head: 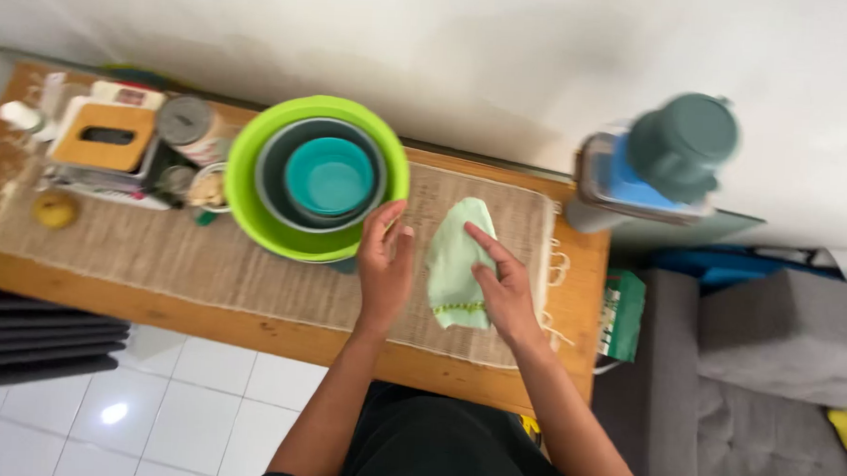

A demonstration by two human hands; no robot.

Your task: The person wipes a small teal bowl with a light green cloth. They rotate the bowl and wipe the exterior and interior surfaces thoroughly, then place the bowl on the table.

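Right hand (509,291) pressed flat on a pale green cloth (453,258), index finger stretched toward 11 o'clock, fingers spread, gripping nothing. Left hand (385,262) loosely open just at 9 o'clock of the cloth, fingertips near the rim of a lime green bowl (256,155), holding nothing. Cloth lying on a woven mat (156,255) that covers a wooden surface (248,327). Nested inside the lime bowl: a grey bowl (276,165) and a teal bowl (329,175). At 9 o'clock of the bowls, a wooden tissue box (104,136) and a tin (188,125). At 3 o'clock, blurred, a dark green jug (683,145).
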